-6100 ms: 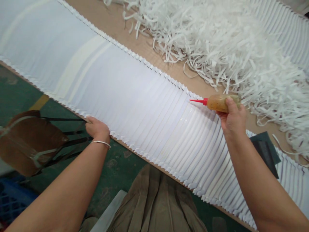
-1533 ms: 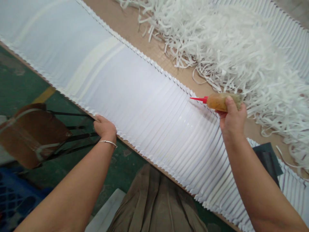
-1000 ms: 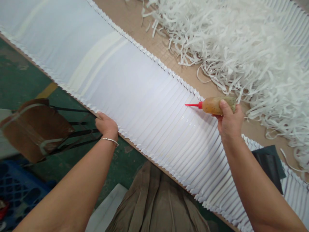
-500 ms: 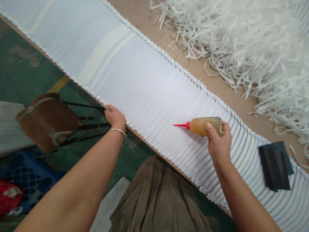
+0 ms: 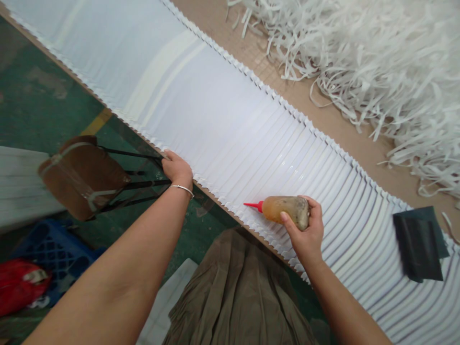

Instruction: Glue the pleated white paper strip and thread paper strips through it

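Observation:
My right hand [image 5: 307,230] is closed around a glue bottle [image 5: 283,211] with amber contents, a stained base and a red pointed nozzle. The bottle lies nearly level, and its tip is over overlapped white strips [image 5: 247,148] near their front edge; whether it touches them I cannot tell. Glossy wet lines run along several strips just beyond the bottle. At the table's front edge [image 5: 153,148], my left hand [image 5: 177,168], with a bracelet on the wrist, is closed on the edge beside the strip ends. Some of its fingers are hidden.
A heap of loose white paper strips [image 5: 362,62] covers the table's far side. Two dark sheets [image 5: 419,244] lie on the strips at right. Below left are a brown-seated stool [image 5: 84,177], a blue plastic crate [image 5: 59,254] and a red bag [image 5: 21,287] on the green floor.
My right hand has brought the glue bottle left and toward me, from the middle of the strips to near their front edge. The left hand stays at the table edge. The view has shifted slightly.

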Available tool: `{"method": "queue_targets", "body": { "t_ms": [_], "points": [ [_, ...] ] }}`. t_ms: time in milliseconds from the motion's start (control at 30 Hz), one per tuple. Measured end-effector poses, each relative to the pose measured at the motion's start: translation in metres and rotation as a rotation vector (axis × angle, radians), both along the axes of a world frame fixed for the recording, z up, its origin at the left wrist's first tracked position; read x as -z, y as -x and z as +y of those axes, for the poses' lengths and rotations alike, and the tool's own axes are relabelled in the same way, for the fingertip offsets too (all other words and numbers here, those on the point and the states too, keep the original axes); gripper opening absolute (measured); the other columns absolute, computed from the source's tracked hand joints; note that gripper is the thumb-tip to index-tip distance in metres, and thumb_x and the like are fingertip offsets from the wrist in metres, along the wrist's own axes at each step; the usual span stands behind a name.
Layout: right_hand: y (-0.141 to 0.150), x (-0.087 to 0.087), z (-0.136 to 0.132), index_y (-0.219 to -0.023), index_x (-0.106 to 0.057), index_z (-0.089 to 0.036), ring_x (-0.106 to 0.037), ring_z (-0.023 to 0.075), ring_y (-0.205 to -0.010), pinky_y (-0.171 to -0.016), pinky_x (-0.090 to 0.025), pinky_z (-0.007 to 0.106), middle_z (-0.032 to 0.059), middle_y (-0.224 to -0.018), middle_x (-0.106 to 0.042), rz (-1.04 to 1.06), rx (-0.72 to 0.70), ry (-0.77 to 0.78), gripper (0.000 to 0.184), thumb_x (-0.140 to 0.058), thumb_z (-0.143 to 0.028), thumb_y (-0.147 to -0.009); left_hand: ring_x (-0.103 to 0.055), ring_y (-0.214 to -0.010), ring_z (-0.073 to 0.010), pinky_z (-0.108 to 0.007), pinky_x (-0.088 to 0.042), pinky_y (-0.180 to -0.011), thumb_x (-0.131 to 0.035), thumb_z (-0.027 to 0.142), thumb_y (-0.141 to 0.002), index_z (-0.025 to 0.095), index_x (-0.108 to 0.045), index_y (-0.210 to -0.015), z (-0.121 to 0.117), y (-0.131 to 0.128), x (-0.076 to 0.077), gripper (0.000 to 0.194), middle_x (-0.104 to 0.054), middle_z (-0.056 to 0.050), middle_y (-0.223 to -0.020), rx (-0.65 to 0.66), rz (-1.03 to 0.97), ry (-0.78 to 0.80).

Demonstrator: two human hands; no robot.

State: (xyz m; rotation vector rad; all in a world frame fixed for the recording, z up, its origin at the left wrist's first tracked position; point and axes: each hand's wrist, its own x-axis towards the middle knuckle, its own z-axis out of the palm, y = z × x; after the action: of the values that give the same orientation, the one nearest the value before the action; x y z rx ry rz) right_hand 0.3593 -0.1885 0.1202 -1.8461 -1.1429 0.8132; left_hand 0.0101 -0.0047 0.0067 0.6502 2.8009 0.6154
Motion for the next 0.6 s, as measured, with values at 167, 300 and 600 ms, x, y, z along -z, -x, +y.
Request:
{"method": "queue_targets", "body": {
  "t_ms": [167,300,600],
  "points": [
    [-0.017,-0.010,0.014,-0.135,-0.053,-0.030,-0.072,0.0283,-0.108,-0.093,-0.060,0.048,0.0068,-0.121,-0.069,-0.027,-0.190,-0.404,0.079,-0.093,-0.031,-0.067,-0.069,-0.114,-0.0336,-0.045,-0.055,-0.099,-0.026,0.032,-0.110,0.008,-0.065,-0.107,0.000,0.000,0.000,0.046,-0.072,-0.023,-0.105,-0.002,-0.005,-0.013],
    [-0.052,-0.014,0.070,-0.124,-0.057,-0.024,-0.071,0.0245,-0.108,-0.099,-0.059,0.048,0.0045,-0.118,-0.065,-0.015,0.097,-0.496,0.070,-0.093,-0.035,-0.065,-0.069,-0.115,-0.0335,-0.043,-0.052,-0.101,-0.026,0.031,-0.110,0.007,-0.065,-0.104,0.001,-0.002,-0.005,0.047,-0.071,-0.027,-0.113,-0.015,-0.009,0.022],
    [-0.112,0.005,0.211,-0.098,-0.054,-0.022,-0.067,0.0151,-0.077,-0.057,-0.055,0.025,-0.0028,-0.090,-0.064,0.585,0.386,-0.254,0.044,-0.085,-0.037,-0.070,-0.067,-0.120,-0.0366,-0.042,-0.048,-0.101,-0.023,0.038,-0.113,-0.001,-0.064,-0.108,0.001,-0.005,-0.016,0.057,-0.067,-0.035,-0.125,-0.010,-0.051,0.050]
  ]
}}
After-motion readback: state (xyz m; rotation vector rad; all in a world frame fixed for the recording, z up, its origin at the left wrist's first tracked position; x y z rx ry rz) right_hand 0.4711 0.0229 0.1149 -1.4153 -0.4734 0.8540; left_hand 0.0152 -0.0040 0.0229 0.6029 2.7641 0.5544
